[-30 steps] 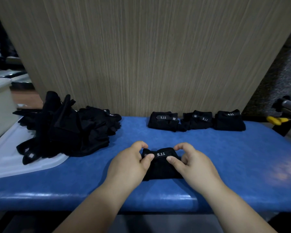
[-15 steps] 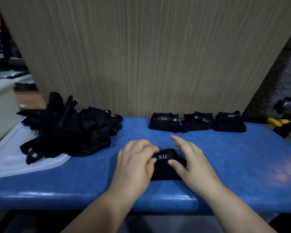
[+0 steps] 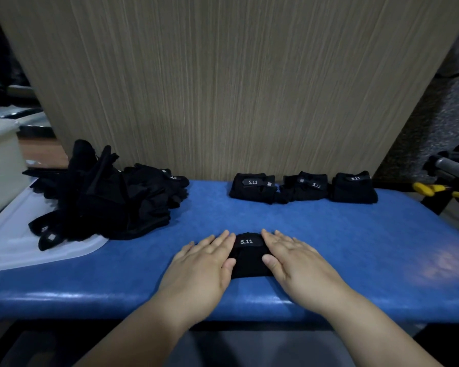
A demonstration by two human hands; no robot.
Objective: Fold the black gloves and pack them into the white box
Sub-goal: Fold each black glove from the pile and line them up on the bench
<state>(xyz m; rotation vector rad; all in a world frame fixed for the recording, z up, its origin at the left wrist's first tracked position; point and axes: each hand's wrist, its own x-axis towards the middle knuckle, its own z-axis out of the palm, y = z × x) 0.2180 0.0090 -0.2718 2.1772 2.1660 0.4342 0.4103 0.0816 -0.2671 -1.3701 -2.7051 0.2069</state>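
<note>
A folded black glove bundle (image 3: 249, 256) with a "5.11" tab lies on the blue table (image 3: 355, 247) near its front edge. My left hand (image 3: 202, 266) lies flat against the bundle's left side, fingers stretched forward. My right hand (image 3: 294, 260) lies flat against its right side the same way. Three folded bundles stand in a row at the back: one (image 3: 252, 188), a second (image 3: 306, 189), a third (image 3: 354, 187). A pile of loose black gloves (image 3: 101, 197) sits at the left. The white box (image 3: 0, 165) shows at the far left edge.
A white sheet (image 3: 13, 242) lies under the loose pile at the table's left end. A wood-grain panel (image 3: 223, 88) rises right behind the table. Yellow-handled pliers (image 3: 429, 189) and a grey metal bar (image 3: 453, 168) sit beyond the right end.
Both hands went from pinching the bundle's top to lying flat on either side of it. The bundle now looks more compact.
</note>
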